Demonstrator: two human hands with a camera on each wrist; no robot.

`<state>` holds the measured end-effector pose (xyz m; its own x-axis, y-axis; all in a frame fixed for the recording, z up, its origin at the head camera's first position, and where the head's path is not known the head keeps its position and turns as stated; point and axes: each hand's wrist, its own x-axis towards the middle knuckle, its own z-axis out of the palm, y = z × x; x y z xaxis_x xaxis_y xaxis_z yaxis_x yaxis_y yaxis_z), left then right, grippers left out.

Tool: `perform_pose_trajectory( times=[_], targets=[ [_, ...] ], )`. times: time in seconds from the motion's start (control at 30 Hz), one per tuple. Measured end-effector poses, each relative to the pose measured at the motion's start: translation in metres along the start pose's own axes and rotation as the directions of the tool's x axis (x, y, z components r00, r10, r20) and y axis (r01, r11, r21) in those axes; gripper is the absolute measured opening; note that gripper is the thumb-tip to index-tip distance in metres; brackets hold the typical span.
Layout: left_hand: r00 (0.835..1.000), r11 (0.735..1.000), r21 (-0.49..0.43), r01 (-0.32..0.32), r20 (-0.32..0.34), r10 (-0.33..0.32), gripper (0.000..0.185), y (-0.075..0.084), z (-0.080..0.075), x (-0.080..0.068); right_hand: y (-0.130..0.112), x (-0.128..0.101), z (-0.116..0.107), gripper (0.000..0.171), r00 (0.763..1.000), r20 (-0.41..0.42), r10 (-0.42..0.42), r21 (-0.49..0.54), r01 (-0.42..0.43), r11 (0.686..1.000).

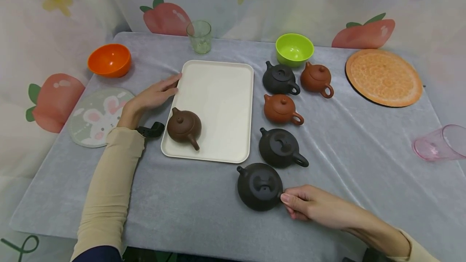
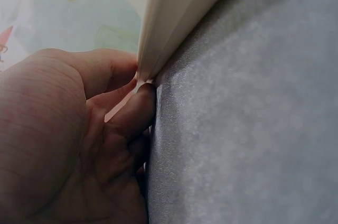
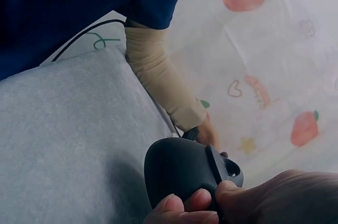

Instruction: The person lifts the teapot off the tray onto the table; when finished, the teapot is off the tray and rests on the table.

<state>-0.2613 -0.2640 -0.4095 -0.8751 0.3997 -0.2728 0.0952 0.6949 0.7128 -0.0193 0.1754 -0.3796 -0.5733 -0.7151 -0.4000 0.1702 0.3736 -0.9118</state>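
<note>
- Black teapot's handle: mostly covered by your right hand [image 1: 314,209]; can't tell whether the pot's base touches the table [image 1: 193,201].
- Pink glass [image 1: 433,146] cut off at the head view's right edge.
- Black teapot [image 1: 260,187] sits near the tray's [image 1: 218,108] near right corner; spout points far-left, long axis diagonal, handle near-right.
- Right fingers pinch that handle.
- Left hand [image 1: 154,94]: fingers fairly straight, tips touching the tray's left edge.
</note>
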Motion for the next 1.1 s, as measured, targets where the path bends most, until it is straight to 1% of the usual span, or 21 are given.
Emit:
perform_pose_trajectory(
  times=[0.27,0.57,0.67,0.77,0.83,0.97,1.1],
  targets=[
    [1.000,1.000,-0.006,0.002,0.000,-0.002,0.060,-0.001,0.001,0.001,0.009,-0.010,-0.002,0.036,0.999,-0.014,-0.035,0.003,0.035,0.999],
    [0.999,0.999,-0.029,-0.039,-0.009,0.039,0.062,0.000,0.001,0.000,0.018,-0.026,-0.004,0.036,1.000,-0.019,0.000,0.034,0.001,0.999],
    [0.999,0.999,-0.037,-0.037,-0.012,0.037,0.062,0.001,0.001,-0.001,0.021,-0.030,-0.004,0.036,1.000,-0.020,0.009,0.045,-0.008,0.999],
    [1.000,0.999,-0.024,-0.023,-0.009,0.022,0.061,0.002,0.001,-0.001,0.023,-0.033,-0.004,0.035,1.000,-0.024,0.013,0.048,-0.012,0.999],
    [1.000,1.000,-0.020,-0.018,-0.008,0.018,0.060,0.002,0.000,-0.001,0.025,-0.035,-0.004,0.034,1.000,-0.029,-0.011,0.050,0.012,0.999],
    [1.000,1.000,-0.010,-0.008,-0.006,0.008,0.060,0.001,-0.001,0.000,0.028,-0.040,-0.005,0.034,0.999,-0.032,-0.013,0.033,0.014,0.999],
    [1.000,1.000,-0.011,-0.002,-0.002,0.002,0.060,0.002,-0.001,-0.001,0.032,-0.045,-0.006,0.033,1.000,-0.025,-0.019,0.050,0.020,0.999]
  ],
)
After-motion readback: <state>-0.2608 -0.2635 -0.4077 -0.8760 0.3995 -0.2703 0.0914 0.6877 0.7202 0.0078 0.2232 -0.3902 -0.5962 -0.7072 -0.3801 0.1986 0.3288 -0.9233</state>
